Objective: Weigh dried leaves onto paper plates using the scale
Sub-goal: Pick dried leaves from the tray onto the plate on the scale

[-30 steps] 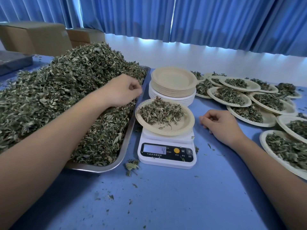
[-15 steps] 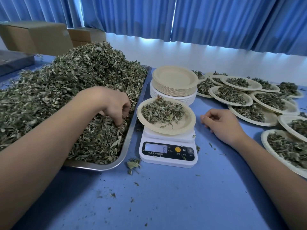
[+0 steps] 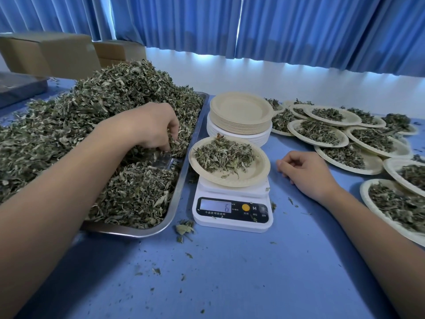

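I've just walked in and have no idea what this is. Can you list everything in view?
dried leaves: one big heap, grey-green, on the tray at left
metal tray: one, silver, left of the scale
scale: one, white, centre, display reads 6
plate on the scale: one, beige, holds leaves
empty plates: one stack, beige over white, behind the scale
filled plates: at least ten, beige, overlapping at right
leaf scraps: scattered, green, on the table
table: one, blue
cardboard boxes: two, brown, far left
curtains: blue, along the back
left hand: grips leaves in the heap
right hand: loosely curled, rests on the table right of the scale
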The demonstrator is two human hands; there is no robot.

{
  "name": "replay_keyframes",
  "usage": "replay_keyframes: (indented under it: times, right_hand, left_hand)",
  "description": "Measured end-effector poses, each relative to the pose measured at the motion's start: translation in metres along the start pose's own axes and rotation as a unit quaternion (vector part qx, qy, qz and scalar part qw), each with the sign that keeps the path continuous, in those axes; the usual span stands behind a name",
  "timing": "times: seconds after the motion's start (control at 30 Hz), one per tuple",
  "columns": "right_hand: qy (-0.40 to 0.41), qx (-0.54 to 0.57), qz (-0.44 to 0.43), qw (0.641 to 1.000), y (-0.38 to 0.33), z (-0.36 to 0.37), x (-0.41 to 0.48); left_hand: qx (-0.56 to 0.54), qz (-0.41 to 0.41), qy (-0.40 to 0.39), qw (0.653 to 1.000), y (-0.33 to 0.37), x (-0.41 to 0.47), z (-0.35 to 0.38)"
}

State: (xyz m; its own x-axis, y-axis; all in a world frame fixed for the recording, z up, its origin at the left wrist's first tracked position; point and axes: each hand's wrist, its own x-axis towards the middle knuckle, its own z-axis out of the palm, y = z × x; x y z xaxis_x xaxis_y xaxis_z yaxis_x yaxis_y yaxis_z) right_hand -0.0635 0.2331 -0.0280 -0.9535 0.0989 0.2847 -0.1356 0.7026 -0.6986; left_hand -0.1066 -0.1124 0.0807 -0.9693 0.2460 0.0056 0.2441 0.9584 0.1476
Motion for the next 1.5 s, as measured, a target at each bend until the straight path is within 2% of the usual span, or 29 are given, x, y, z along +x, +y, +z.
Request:
replay_keyframes:
  times: [0.27, 0.37, 0.47, 0.57, 0.67, 0.73, 0.87, 0.9, 0.97, 1.03, 1.1, 1.17, 1.23, 1.3, 1.4, 1.5]
  right_hand:
    - [-0.001, -0.003, 0.003, 1.0, 0.0, 0.0, 0.001]
    - [0.0, -0.003, 0.0, 1.0, 0.001, 0.0, 0.001]
    - [0.0, 0.001, -0.004, 1.0, 0.002, 0.0, 0.002]
    - [-0.001, 0.005, -0.004, 1.0, 0.003, 0.0, 0.002]
    - [-0.003, 0.006, -0.005, 1.0, 0.004, -0.001, 0.003]
    - [-0.004, -0.003, -0.008, 1.0, 0.005, 0.0, 0.004]
    - [-0.003, -0.003, -0.01, 1.0, 0.006, 0.001, 0.005]
    - [-0.002, -0.002, -0.012, 1.0, 0.006, 0.001, 0.005]
    - [-0.002, 0.003, -0.014, 1.0, 0.007, 0.001, 0.005]
    - [-0.004, 0.004, -0.015, 1.0, 0.007, 0.001, 0.005]
    - [-0.004, 0.004, -0.014, 1.0, 0.007, 0.001, 0.006]
    - [-0.002, 0.001, -0.011, 1.0, 0.008, 0.002, 0.006]
    - [-0.003, 0.002, -0.011, 1.0, 0.007, 0.002, 0.006]
    - [-0.001, 0.005, -0.009, 1.0, 0.007, 0.002, 0.006]
    - [0.005, -0.001, -0.008, 1.0, 0.007, 0.001, 0.005]
    - [0.001, -0.008, -0.011, 1.0, 0.007, 0.001, 0.004]
  left_hand:
    - [0.039, -0.011, -0.011, 0.999, 0.001, -0.002, 0.002]
    - [0.026, -0.007, 0.013, 1.0, 0.0, -0.002, 0.001]
    - [-0.027, 0.011, 0.094, 0.995, 0.001, -0.002, -0.003]
    - [-0.119, 0.058, 0.189, 0.973, 0.007, -0.002, -0.004]
    - [-0.221, 0.113, 0.207, 0.946, 0.025, -0.003, -0.001]
    - [-0.267, 0.148, 0.182, 0.935, 0.041, -0.003, 0.003]
    - [-0.282, 0.212, 0.007, 0.935, 0.062, 0.002, 0.006]
    - [-0.276, 0.213, -0.01, 0.937, 0.061, 0.004, 0.004]
    - [-0.226, 0.209, 0.005, 0.951, 0.054, 0.008, -0.002]
    - [-0.157, 0.194, 0.038, 0.968, 0.041, 0.01, -0.007]
    - [-0.085, 0.155, 0.03, 0.984, 0.025, 0.013, -0.009]
    - [0.003, 0.087, -0.041, 0.995, 0.01, 0.016, -0.007]
    - [0.066, 0.041, -0.116, 0.99, 0.001, 0.018, 0.0]
    - [0.076, 0.027, -0.157, 0.984, -0.001, 0.019, 0.006]
    - [0.034, 0.007, -0.21, 0.977, -0.002, 0.022, 0.015]
    - [0.011, 0.017, -0.201, 0.979, -0.004, 0.026, 0.019]
